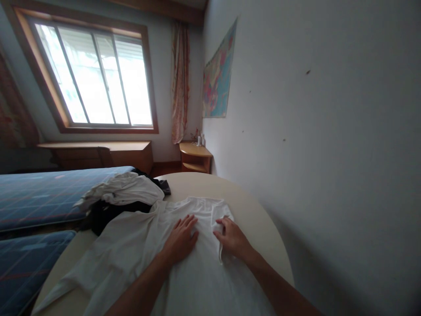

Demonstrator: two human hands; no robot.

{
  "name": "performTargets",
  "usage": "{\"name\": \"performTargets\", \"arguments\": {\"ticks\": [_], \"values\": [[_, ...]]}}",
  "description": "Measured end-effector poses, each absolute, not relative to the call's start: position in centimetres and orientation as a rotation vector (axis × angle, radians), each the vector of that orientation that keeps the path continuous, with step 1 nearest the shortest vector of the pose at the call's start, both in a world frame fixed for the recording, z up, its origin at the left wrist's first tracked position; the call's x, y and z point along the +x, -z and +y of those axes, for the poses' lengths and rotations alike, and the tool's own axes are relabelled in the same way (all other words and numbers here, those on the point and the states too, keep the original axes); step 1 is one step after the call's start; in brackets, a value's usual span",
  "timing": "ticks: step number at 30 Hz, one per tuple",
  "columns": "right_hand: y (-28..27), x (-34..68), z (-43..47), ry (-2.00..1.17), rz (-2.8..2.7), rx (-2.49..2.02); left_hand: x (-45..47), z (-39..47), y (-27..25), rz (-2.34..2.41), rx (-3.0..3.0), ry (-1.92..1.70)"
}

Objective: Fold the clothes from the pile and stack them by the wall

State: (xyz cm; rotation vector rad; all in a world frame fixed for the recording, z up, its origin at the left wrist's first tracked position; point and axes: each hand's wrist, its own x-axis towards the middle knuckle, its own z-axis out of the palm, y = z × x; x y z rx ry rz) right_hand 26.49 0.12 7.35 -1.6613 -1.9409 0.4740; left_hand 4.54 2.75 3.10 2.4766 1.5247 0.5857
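A white long-sleeved shirt (197,281) lies spread over a round cream table, a sleeve stretching toward the lower left. On its upper middle rests my left hand (182,239), palm down with fingers stretched out and thumb apart. My right hand (232,237) touches the shirt near its right edge, beside a small fold. Its fingers are bent, and a gap shows between thumb and forefinger. Some fabric under the right palm is hidden.
The round table (272,245) stands close to the white wall (329,175). Piled white and grey clothes (128,188) and black clothes (112,215) lie at its left side. Blue checked mattresses (49,193) are beyond. A corner shelf (196,150) and desk (131,147) stand farther back.
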Motion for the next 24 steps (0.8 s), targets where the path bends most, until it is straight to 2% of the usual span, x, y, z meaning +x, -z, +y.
{"name": "performTargets", "arguments": {"ticks": [7, 9, 12, 18, 24], "values": [[-7.7, 25.4, -1.7, -0.676, -2.290, -1.167, 4.3, 3.2, -2.7, 1.483, 2.373, -0.771], [-7.6, 25.4, -2.3, -0.671, -2.348, -1.189, 4.3, 3.1, -3.0, 1.444, 2.331, -0.868], [-7.3, 25.4, -2.6, -0.491, -2.341, -1.354, 4.4, 3.0, -3.3, 1.375, 2.343, -0.937], [-7.7, 24.5, -3.3, -0.172, -2.276, -1.658, 4.7, 3.0, -3.1, 1.446, 2.472, -0.844], [-8.9, 24.3, -4.2, -0.196, -2.230, -1.588, 4.8, 2.9, -4.2, 1.467, 2.370, -1.018]]}}
